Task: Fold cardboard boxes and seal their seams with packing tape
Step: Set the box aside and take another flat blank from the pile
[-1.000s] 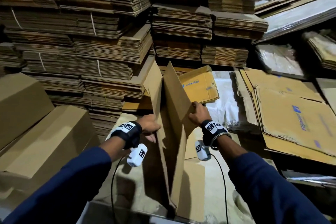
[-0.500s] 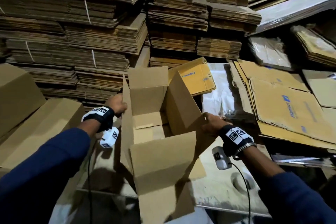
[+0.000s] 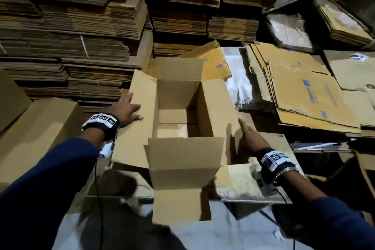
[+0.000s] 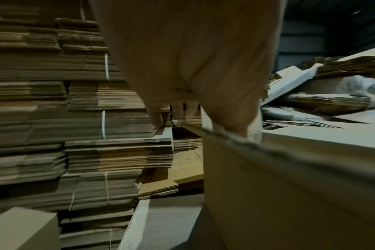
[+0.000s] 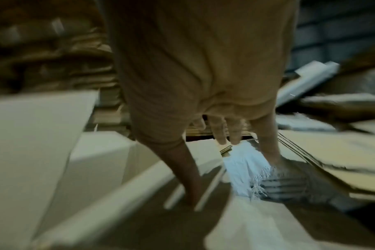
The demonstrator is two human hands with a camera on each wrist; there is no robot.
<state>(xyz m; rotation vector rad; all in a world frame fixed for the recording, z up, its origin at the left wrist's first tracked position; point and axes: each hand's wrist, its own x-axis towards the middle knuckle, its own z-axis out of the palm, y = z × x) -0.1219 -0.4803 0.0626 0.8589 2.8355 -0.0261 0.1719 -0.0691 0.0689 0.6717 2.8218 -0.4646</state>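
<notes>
Brown cardboard box (image 3: 178,111) — upright, squared open, four flaps splayed outward

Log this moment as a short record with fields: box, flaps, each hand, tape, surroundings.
box: open cardboard box, upright on the worktable
flaps: all four top flaps spread outward
left hand: open, fingers flat on the left flap
right hand: open, fingers extended over the right flap; contact unclear
tape: none visible
surroundings: bundled flat cardboard stacks behind
</notes>
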